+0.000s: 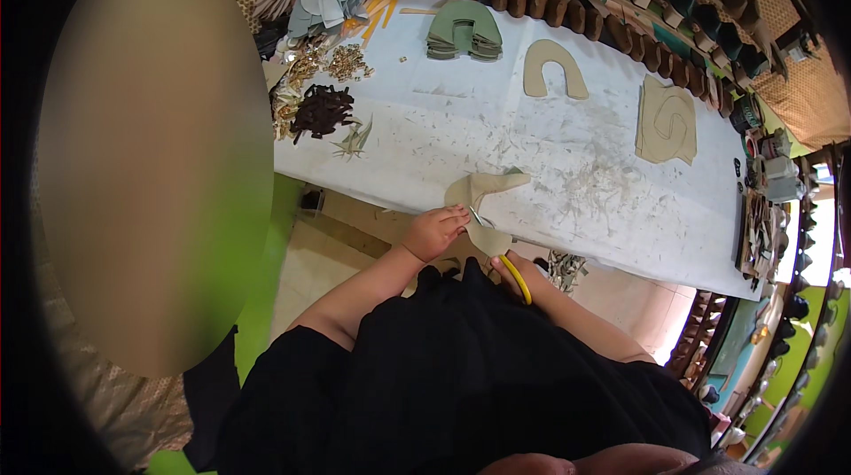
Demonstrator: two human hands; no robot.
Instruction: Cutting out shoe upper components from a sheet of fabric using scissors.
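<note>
At the table's near edge my left hand grips a piece of beige sheet material, its fingers closed over the sheet's left side. My right hand is closed on scissors with yellow handles. Their metal blades lie at the sheet, close to my left fingertips. The sheet has curved edges, and one narrow arm of it stretches right over the tabletop. Part of the right hand is hidden behind the handle.
On the white table lie stacked green U-shaped pieces, a beige U-shaped piece, a marked beige sheet and dark brown strips. Brown shoe lasts line the far edge. Scraps lie below the near edge.
</note>
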